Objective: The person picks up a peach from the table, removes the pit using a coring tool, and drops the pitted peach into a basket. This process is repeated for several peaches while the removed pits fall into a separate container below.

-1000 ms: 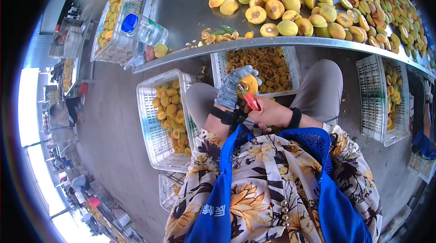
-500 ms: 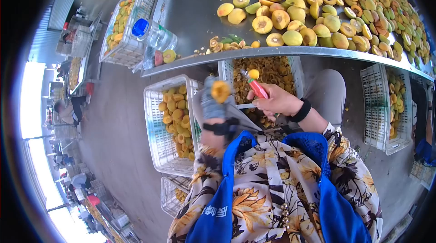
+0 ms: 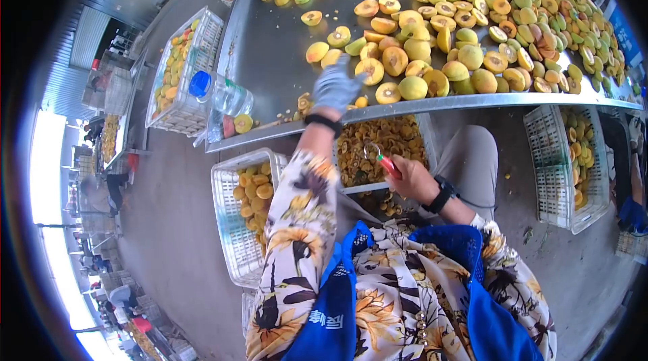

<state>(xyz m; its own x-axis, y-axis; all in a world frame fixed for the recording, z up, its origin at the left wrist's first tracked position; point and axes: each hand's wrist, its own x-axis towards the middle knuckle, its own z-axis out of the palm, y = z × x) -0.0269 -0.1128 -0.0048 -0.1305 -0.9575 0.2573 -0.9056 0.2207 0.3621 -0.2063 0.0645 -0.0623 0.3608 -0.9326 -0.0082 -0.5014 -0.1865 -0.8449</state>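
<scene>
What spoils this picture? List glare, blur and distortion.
Head view throughout: fisheye bending with black corners; blown-out white at the left-edge opening; glare toward the right of the metal table; gloved left hand blurred, right hand and red-handled tool clearer.

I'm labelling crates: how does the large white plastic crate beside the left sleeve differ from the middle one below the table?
The left crate holds yellow fruit; the middle crate holds smaller, browner scraps. The floral sleeve partly covers the left crate; the silver metal table hides the middle crate's far end. Both are white plastic.
</scene>
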